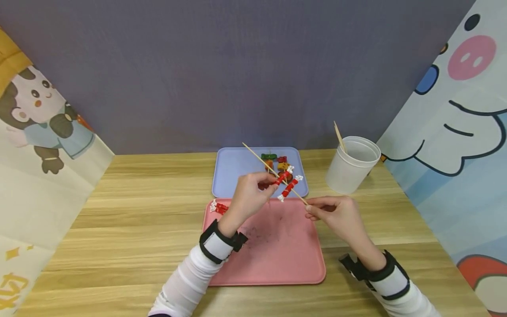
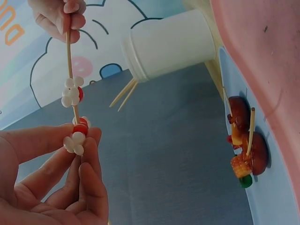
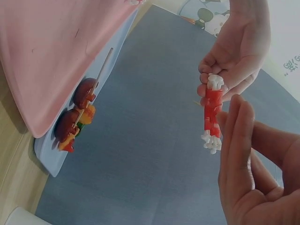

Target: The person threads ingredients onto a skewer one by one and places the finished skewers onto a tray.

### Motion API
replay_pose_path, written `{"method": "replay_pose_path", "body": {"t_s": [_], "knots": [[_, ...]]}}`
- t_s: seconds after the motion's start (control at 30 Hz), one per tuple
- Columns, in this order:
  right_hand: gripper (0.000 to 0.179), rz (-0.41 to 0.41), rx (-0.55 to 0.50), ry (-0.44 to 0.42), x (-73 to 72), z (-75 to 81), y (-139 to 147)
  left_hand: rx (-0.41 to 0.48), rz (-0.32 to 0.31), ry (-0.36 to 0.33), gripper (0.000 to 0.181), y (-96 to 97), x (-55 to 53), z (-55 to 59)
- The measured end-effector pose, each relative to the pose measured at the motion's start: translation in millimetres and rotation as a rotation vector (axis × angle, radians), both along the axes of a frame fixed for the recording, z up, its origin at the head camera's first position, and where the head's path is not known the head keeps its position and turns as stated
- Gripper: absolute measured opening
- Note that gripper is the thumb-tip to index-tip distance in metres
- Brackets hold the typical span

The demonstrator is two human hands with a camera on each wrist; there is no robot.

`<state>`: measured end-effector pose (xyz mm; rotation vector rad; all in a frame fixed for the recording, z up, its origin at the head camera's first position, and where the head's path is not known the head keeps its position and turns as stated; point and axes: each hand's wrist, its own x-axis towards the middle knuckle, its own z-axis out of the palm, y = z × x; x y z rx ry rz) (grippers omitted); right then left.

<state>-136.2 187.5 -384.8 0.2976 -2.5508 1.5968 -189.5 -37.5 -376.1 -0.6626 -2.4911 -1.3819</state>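
Note:
In the head view a thin wooden skewer (image 1: 258, 157) slants over the two trays, with two red pieces with white knobbed ends on it. My left hand (image 1: 250, 193) pinches the upper red piece (image 1: 283, 175) between thumb and fingers. The lower red piece (image 1: 290, 188) sits on the stick between my hands. My right hand (image 1: 334, 214) pinches the skewer near its lower end. In the left wrist view, the stick runs from the right hand's fingers (image 2: 61, 21) down to the piece in the left hand. Another red piece (image 1: 220, 208) lies on the pink tray (image 1: 277, 259), partly behind my left arm.
Behind the pink tray lies a blue tray (image 1: 237, 174) with skewered toy food (image 2: 251, 150) in brown, yellow, green and red. To the right stands a white bucket (image 1: 346, 174) holding wooden sticks (image 1: 339, 137). A grey panel (image 1: 237, 79) backs the wooden table (image 1: 130, 229).

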Motion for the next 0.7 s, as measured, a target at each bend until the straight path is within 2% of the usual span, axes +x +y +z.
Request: {"method": "replay_pose_path", "body": {"t_s": [0.23, 0.33, 0.53, 0.7], "knots": [[0.017, 0.002, 0.03, 0.012, -0.8, -1.0, -0.9, 0.001, 0.009, -0.007, 0.008, -1.1, 2.1, 0.1], [0.016, 0.006, 0.012, 0.004, -2.2, -3.4, -0.6, -0.027, -0.007, -0.004, 0.01, -4.9, 1.2, -0.1], [0.016, 0.002, -0.022, -0.006, -8.5, -9.6, 8.4, -0.204, -0.021, 0.006, 0.016, -32.1, -8.7, -2.1], [0.018, -0.015, -0.036, 0.001, -11.9, -16.6, 20.5, -0.346, -0.003, 0.023, 0.01, -62.9, -16.6, -12.2]]}}
